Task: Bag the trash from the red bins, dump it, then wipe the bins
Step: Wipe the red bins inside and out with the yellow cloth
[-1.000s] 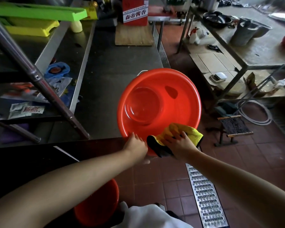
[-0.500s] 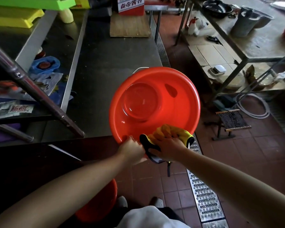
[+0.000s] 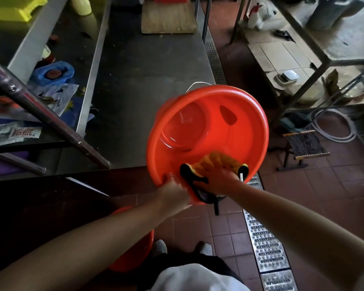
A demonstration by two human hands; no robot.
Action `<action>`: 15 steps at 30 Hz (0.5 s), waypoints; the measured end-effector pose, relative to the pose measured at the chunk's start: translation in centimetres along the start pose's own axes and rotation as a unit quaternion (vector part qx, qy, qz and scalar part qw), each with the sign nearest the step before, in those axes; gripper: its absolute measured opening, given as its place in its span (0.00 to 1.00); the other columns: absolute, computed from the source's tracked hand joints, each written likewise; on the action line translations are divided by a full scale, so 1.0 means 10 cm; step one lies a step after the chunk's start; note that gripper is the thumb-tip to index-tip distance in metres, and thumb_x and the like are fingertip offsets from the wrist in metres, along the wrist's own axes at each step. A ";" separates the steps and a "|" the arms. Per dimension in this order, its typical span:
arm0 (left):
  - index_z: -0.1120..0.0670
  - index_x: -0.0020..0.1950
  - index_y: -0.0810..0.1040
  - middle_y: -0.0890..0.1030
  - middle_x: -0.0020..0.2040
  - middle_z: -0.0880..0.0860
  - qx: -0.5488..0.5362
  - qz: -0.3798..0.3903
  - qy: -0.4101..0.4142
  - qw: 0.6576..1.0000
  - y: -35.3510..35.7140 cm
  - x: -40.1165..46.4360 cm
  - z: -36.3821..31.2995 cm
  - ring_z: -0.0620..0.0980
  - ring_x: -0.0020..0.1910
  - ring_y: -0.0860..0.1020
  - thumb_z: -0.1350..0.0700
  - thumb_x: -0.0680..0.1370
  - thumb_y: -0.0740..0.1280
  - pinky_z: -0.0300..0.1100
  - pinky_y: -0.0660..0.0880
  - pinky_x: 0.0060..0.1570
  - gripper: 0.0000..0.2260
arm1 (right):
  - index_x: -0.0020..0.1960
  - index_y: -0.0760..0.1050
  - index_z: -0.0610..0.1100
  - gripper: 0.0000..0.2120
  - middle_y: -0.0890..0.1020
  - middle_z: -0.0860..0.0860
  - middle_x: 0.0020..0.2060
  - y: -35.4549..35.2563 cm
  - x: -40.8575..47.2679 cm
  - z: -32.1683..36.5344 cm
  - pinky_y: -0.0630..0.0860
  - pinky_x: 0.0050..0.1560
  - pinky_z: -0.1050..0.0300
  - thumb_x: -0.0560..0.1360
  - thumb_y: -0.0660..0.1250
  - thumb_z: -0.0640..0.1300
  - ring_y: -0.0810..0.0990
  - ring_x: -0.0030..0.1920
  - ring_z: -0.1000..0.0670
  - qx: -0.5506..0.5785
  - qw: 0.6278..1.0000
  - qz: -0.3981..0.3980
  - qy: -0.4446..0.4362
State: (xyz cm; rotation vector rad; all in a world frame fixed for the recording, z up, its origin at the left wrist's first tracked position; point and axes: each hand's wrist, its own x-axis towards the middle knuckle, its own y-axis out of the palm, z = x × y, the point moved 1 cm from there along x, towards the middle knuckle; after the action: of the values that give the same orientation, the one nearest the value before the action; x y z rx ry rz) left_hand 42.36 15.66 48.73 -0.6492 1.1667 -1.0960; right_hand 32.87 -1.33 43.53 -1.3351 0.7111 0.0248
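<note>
A round red bin point(image 3: 248, 131) is tilted with its open mouth toward me, at the front edge of the steel table. It looks empty inside, and a white wire handle point(image 3: 194, 84) shows behind its far rim. My left hand point(image 3: 172, 191) grips the near rim. My right hand point(image 3: 215, 178) presses a yellow and black cloth point(image 3: 214, 159) against the inside wall just above that rim. A second red bin point(image 3: 132, 257) stands on the floor under my left forearm, mostly hidden.
The steel table point(image 3: 135, 101) bears a wooden board point(image 3: 168, 19) at the back. A slanted metal pole point(image 3: 51, 120) crosses the left side above a shelf of packets. A perforated floor drain point(image 3: 263, 244) runs along the tiles. A small stool point(image 3: 303, 143) and hose point(image 3: 332, 127) lie right.
The bin has tipped further and shifted a little right. My right hand has pushed the cloth deeper inside the bin. My left hand keeps its grip on the rim.
</note>
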 end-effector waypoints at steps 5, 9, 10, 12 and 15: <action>0.59 0.50 0.83 0.84 0.48 0.63 0.020 0.049 0.032 0.998 -0.15 -0.03 -0.01 0.65 0.50 0.81 0.46 0.79 0.61 0.66 0.72 0.58 0.18 | 0.82 0.50 0.53 0.36 0.50 0.47 0.82 -0.06 0.12 0.03 0.34 0.75 0.34 0.79 0.43 0.70 0.39 0.80 0.36 -0.013 0.993 0.039 0.108; 0.54 0.53 0.85 0.85 0.47 0.60 0.053 0.025 -0.028 0.998 -0.08 -0.06 -0.03 0.64 0.48 0.82 0.39 0.75 0.64 0.57 0.78 0.51 0.21 | 0.81 0.44 0.60 0.34 0.48 0.54 0.81 0.11 0.11 0.22 0.42 0.76 0.34 0.79 0.47 0.70 0.41 0.80 0.38 0.076 0.997 0.033 0.000; 0.55 0.53 0.85 0.84 0.48 0.61 0.055 0.024 -0.007 0.998 -0.06 -0.06 -0.04 0.66 0.49 0.81 0.43 0.77 0.63 0.60 0.77 0.53 0.18 | 0.81 0.45 0.61 0.34 0.47 0.54 0.81 0.10 0.11 0.13 0.42 0.76 0.34 0.79 0.48 0.70 0.41 0.80 0.38 0.054 0.998 0.019 -0.007; 0.59 0.54 0.83 0.83 0.50 0.64 0.046 0.040 0.034 0.998 -0.04 -0.05 -0.06 0.67 0.53 0.80 0.53 0.76 0.62 0.68 0.72 0.56 0.15 | 0.82 0.47 0.57 0.35 0.47 0.51 0.82 0.06 0.14 -0.09 0.37 0.76 0.35 0.79 0.46 0.70 0.36 0.80 0.38 -0.011 0.999 0.017 0.042; 0.59 0.54 0.83 0.83 0.50 0.65 0.071 0.037 0.019 0.997 -0.08 -0.04 -0.04 0.66 0.52 0.81 0.55 0.76 0.62 0.70 0.71 0.56 0.14 | 0.83 0.47 0.50 0.36 0.46 0.46 0.82 0.02 0.22 -0.13 0.30 0.74 0.35 0.80 0.44 0.67 0.32 0.78 0.37 -0.044 0.990 0.039 0.131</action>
State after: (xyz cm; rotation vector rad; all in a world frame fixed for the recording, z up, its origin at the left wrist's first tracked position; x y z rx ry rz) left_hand 41.73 15.77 49.40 -0.4730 1.1258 -1.1214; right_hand 33.90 -3.29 42.26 -1.4090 0.9938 -0.0590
